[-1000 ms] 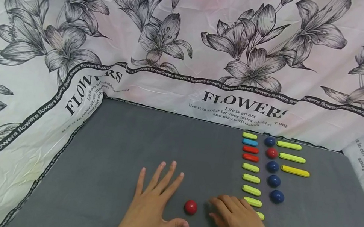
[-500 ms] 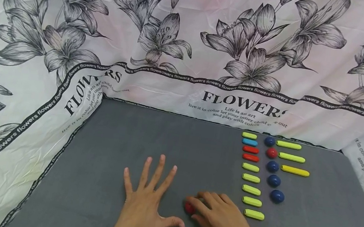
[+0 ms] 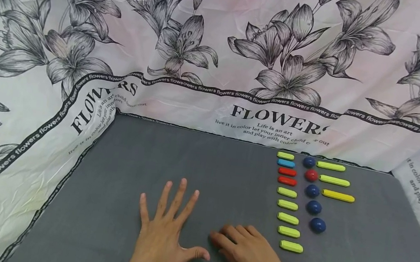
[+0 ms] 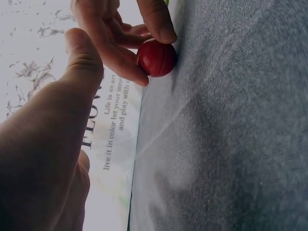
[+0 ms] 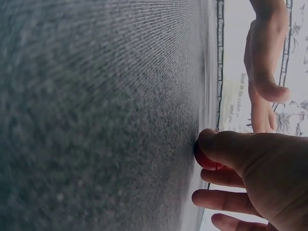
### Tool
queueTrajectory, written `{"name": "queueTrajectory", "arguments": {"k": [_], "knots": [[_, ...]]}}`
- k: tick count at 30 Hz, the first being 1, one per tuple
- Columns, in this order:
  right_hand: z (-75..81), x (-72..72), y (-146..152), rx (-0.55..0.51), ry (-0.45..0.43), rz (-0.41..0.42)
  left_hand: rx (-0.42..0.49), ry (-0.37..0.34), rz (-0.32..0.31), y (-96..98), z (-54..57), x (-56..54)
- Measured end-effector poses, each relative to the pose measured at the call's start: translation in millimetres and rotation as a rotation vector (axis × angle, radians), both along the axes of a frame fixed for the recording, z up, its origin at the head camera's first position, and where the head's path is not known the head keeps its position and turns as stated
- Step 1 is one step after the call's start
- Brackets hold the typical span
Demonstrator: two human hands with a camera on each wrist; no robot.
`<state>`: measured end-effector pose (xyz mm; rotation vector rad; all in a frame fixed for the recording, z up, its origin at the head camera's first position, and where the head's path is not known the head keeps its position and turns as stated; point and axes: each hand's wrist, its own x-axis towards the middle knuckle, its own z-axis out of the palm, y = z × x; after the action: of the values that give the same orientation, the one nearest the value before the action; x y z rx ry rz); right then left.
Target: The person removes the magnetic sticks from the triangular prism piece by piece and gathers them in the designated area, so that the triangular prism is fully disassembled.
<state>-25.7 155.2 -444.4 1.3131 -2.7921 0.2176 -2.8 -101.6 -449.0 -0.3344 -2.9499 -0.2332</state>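
My right hand (image 3: 248, 251) pinches a small red ball (image 4: 157, 58) with a seam round it, thumb on one side and index finger on the other. The ball sits on the grey cloth, and in the head view the fingers hide it. In the right wrist view part of the red ball (image 5: 208, 160) shows behind the thumb. My left hand (image 3: 163, 234) is to the left with its fingers spread and straight, holding nothing. Its thumb points toward the right hand.
Right of the hands runs a column of short yellow, red and blue sticks (image 3: 287, 218). Beside it are several blue balls (image 3: 317, 225), another red ball (image 3: 311, 175) and longer yellow sticks (image 3: 337, 195). A flower-printed cloth (image 3: 181, 105) rises behind the grey surface (image 3: 144, 153).
My right hand has moved left from beside the stick column to the red ball and taken it between thumb and index finger. The left hand has shifted a little left, still spread.
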Motion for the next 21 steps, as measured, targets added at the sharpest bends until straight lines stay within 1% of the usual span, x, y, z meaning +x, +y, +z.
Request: {"name": "queueTrajectory", "arguments": {"k": [4, 8, 12, 16, 18, 21], "knots": [[3.1, 1.6, 6.5, -0.002, -0.015, -0.023, 0.031, -0.023, -0.013, 2.9, 0.3, -0.6], [8.3, 4.6, 22.1, -0.041, -0.002, -0.1, 0.049, -0.021, -0.023, 5.2, -0.4, -1.6], [15.9, 7.9, 48.3, -0.057, 0.056, -0.217, 0.055, -0.029, -0.025, 6.8, -1.6, -1.8], [22.4, 11.0, 82.7, -0.075, 0.129, -0.326, 0.074, -0.049, -0.025, 8.0, -2.2, -1.6], [25.5, 12.5, 98.6, -0.065, 0.131, -0.398, 0.081, -0.057, -0.025, 8.5, -2.6, -1.3], [28.2, 13.9, 119.7, -0.048, 0.101, -0.503, 0.083, -0.06, -0.029, 9.2, -2.9, -1.7]]}}
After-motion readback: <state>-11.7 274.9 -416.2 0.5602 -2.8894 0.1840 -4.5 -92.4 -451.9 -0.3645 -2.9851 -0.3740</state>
